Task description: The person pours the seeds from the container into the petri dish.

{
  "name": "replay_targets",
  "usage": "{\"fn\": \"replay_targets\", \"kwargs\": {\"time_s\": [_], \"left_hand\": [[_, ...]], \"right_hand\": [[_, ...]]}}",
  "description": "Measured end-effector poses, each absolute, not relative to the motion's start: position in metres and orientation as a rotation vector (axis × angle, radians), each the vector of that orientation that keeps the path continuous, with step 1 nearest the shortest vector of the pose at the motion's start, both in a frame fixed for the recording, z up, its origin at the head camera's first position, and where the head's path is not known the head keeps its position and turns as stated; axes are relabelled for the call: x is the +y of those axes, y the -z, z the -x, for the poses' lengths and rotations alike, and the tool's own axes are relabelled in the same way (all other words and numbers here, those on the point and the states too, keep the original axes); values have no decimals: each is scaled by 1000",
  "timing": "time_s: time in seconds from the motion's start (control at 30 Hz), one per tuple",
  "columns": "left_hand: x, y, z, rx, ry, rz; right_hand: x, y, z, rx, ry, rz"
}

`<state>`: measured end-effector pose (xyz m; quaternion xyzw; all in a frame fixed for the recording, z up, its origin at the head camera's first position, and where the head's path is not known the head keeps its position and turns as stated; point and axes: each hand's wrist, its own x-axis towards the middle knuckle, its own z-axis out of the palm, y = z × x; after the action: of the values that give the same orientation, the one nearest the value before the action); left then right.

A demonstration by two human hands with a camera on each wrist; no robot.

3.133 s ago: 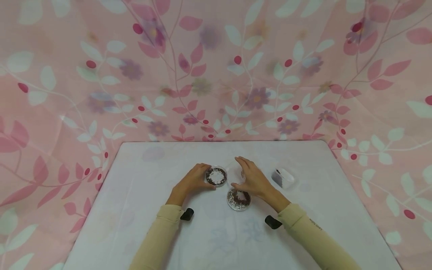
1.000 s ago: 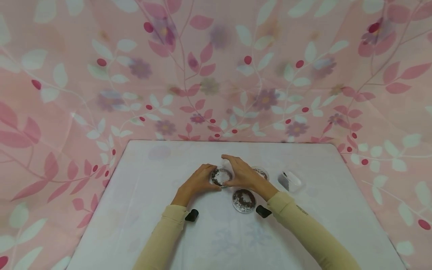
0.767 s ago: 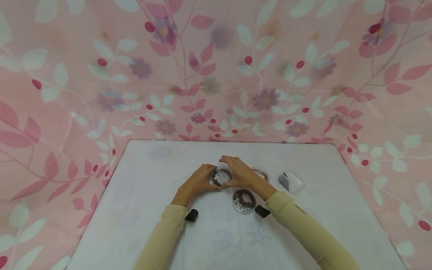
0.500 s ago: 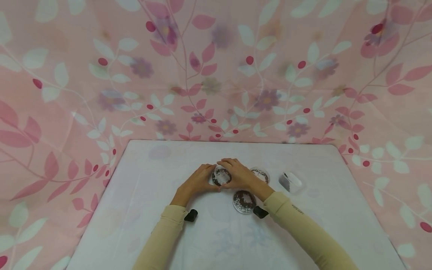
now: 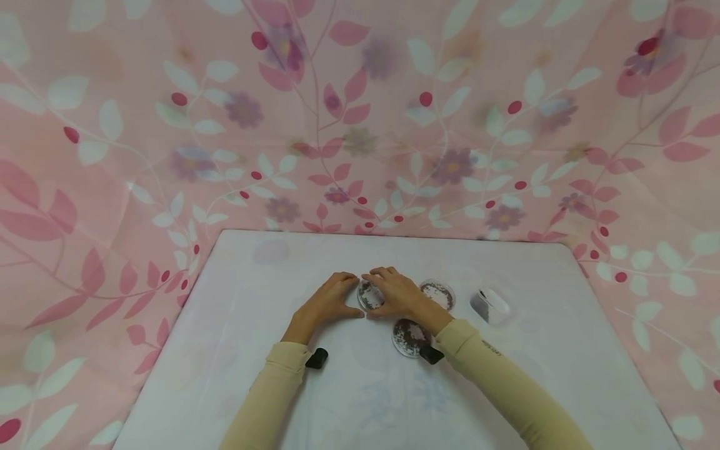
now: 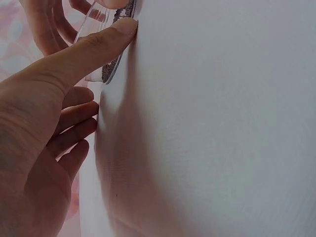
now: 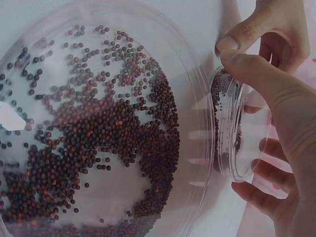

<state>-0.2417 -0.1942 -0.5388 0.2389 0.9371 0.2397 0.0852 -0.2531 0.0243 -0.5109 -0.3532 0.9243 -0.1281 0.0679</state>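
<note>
1. Both hands crowd round one small clear dish [image 5: 368,295] near the table [image 5: 236,350] centre, so the head view shows only a sliver of it. The right hand [image 5: 398,294] covers its 3 o'clock half.
2. The left hand [image 5: 329,301] sits at the dish's 9 o'clock. The left wrist view shows the thumb [image 6: 94,47] laid straight against the rim, the tip pressed to the cloth and the other fingers loosely bent. Whether they curl round the dish cannot be told.
3. The right hand's fingers and thumb [image 7: 256,69] arch round the dish [image 7: 237,133], gripping its rim. The fingertips [image 7: 252,192] are cut off at the frame edge.
4. Three round dishes in all: the held one, a second [image 5: 410,336] at 5 o'clock from it, partly under the right sleeve, and a third [image 5: 439,294] at 3 o'clock.
5. One clear box [image 5: 490,306] with something dark inside lies further out at 3 o'clock, its contents too small to make out.
6. All three dishes are shallow transparent plastic holding tiny dark reddish-brown beads [image 7: 98,148], round and glossy. The right wrist view shows them scattered thinly, with bare patches.
7. The table is covered in smooth white cloth. Pink curtains with a leaf print hang on three sides.
</note>
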Motion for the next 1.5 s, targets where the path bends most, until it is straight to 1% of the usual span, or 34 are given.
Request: {"fn": "replay_targets", "kwargs": {"time_s": [1.2,1.5], "left_hand": [[-193,538,241,2784,-690,-692],[-193,537,241,2781,-718,-688]], "right_hand": [[23,514,255,2783,308,1136],[23,519,255,2757,413,1088]]}}
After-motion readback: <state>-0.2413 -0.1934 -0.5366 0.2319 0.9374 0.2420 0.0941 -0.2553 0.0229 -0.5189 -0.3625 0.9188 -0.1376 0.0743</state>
